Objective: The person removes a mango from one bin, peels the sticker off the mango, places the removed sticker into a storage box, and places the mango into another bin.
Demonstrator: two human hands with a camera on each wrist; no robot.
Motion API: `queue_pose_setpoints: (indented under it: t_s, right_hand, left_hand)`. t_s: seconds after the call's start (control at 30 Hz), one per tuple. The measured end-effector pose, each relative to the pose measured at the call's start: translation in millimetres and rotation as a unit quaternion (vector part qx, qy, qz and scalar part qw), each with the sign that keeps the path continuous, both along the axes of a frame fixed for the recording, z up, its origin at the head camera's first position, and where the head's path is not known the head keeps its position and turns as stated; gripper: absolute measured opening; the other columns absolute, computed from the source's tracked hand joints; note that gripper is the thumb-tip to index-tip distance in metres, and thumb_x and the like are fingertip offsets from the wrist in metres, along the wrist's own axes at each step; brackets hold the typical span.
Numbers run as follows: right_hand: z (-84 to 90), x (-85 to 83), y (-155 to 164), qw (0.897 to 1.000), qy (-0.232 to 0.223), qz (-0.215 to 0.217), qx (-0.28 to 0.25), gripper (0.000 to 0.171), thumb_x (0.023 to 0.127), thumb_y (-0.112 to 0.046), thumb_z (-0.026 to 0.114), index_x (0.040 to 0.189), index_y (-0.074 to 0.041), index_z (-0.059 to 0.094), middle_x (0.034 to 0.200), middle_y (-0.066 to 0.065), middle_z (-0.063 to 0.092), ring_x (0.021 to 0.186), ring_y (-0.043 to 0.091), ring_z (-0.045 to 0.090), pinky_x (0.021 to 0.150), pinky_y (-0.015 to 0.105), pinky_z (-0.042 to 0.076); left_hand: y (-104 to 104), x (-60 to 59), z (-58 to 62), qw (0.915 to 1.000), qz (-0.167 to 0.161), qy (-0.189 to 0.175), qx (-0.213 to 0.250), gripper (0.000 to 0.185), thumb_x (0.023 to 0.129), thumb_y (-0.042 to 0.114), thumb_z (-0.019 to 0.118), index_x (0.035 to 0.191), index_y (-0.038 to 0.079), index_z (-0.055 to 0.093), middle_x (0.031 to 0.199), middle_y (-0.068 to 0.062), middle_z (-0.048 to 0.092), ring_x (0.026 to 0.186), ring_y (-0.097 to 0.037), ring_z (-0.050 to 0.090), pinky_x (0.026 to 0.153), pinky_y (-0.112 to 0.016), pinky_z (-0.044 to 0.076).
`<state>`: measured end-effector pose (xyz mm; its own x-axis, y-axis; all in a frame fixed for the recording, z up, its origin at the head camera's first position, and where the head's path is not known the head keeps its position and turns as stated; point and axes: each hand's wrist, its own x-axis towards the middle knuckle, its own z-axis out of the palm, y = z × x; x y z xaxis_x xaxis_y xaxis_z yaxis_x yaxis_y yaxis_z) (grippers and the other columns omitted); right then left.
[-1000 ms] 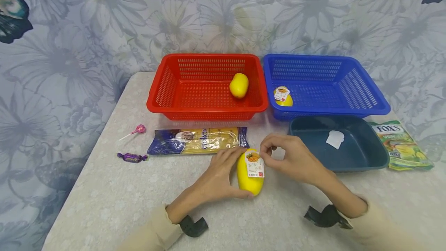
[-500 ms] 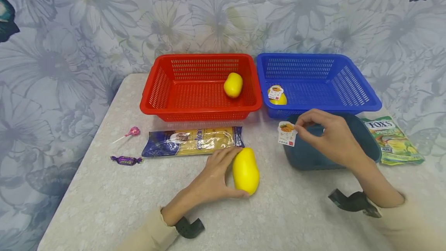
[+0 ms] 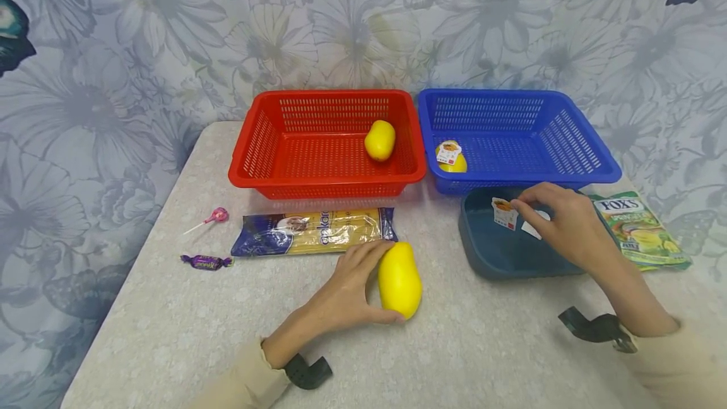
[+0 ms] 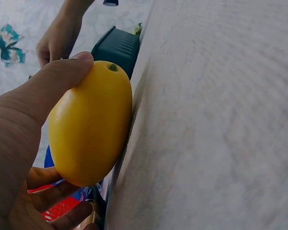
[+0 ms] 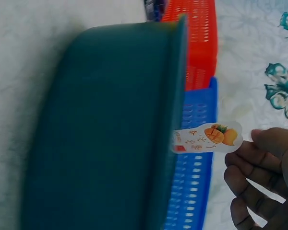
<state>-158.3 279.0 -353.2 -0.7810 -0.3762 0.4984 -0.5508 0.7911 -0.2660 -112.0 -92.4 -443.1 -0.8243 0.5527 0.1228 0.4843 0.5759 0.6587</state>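
My left hand [image 3: 348, 290] holds a yellow mango [image 3: 400, 281] on the table, thumb at its near end and fingers at its far end. The left wrist view shows the mango's [image 4: 92, 125] smooth skin and small green stem spot. Over the dark teal basin [image 3: 500, 269], my right hand [image 3: 575, 227] pinches a white label [image 3: 504, 214] by its edge. A mango picture and writing show on the label [image 5: 209, 138] in the right wrist view. Inside the basin lies a white piece of paper [image 3: 532, 226], partly hidden by my right hand.
A red basket [image 3: 326, 180] at the back holds a mango [image 3: 380, 141]. Beside it, a blue basket [image 3: 528, 177] holds a labelled mango [image 3: 456, 163]. A pasta packet [image 3: 315, 231], lollipop [image 3: 218, 214] and purple wrapped candy [image 3: 207, 262] lie leftward; a FOX'S bag [image 3: 642, 229] lies right.
My right hand has taken the label off the mango and carried it right, over the basin. My left hand has stayed at the mango, which now shows no label.
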Motion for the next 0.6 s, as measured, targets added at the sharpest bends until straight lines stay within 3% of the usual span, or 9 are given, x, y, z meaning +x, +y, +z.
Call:
queue_pose_setpoints:
  t_s: [0.07,0.13,0.3,0.4,0.6]
  right_hand:
    - [-4.7,-1.1,2,1.0,0.005,-0.002,-0.002,0.011,0.083,-0.002,0.078,0.092,-0.007,0.076,0.09,0.006,0.073,0.082,0.026,0.068,0.069,0.029,0.05]
    - [-9.2,-1.6,4,1.0,0.0,-0.012,-0.004,0.011,0.082,-0.003,0.08,0.09,-0.009,0.077,0.089,0.004,0.073,0.083,0.023,0.068,0.072,0.028,0.05]
    - [-18.3,-1.9,4,1.0,-0.017,-0.018,-0.019,0.018,0.076,-0.002,0.085,0.086,-0.013,0.075,0.083,-0.005,0.069,0.076,0.01,0.06,0.071,0.011,0.041]
    - [-21.0,-1.9,4,0.999,-0.029,-0.018,-0.027,0.021,0.075,-0.001,0.086,0.086,-0.013,0.073,0.083,-0.006,0.067,0.075,0.006,0.057,0.068,0.011,0.039]
    - [-21.3,-1.9,2,0.999,-0.045,-0.02,-0.023,0.021,0.075,0.0,0.086,0.089,-0.011,0.074,0.089,-0.005,0.067,0.078,0.009,0.058,0.07,0.009,0.039]
  left_hand:
    - [0,-0.4,-1.0,1.0,0.0,-0.001,0.0,0.112,0.066,0.061,0.086,0.157,0.024,0.032,0.156,0.006,0.033,0.145,-0.017,0.022,0.118,-0.049,0.012]
    - [0,-0.5,-1.3,1.0,-0.001,-0.003,0.002,0.112,0.066,0.061,0.086,0.157,0.024,0.032,0.157,0.007,0.033,0.146,-0.017,0.022,0.118,-0.049,0.011]
    - [0,-0.4,-2.0,1.0,-0.004,-0.001,0.007,0.112,0.066,0.06,0.087,0.156,0.022,0.032,0.156,0.006,0.033,0.146,-0.019,0.022,0.118,-0.049,0.011]
    - [0,-0.3,-2.4,1.0,-0.005,0.001,0.007,0.113,0.066,0.06,0.087,0.156,0.022,0.032,0.156,0.006,0.033,0.146,-0.019,0.022,0.118,-0.049,0.012]
    - [0,-1.6,-1.8,0.9998,-0.013,0.008,0.01,0.113,0.066,0.06,0.087,0.156,0.019,0.032,0.157,0.002,0.033,0.145,-0.019,0.023,0.119,-0.05,0.01]
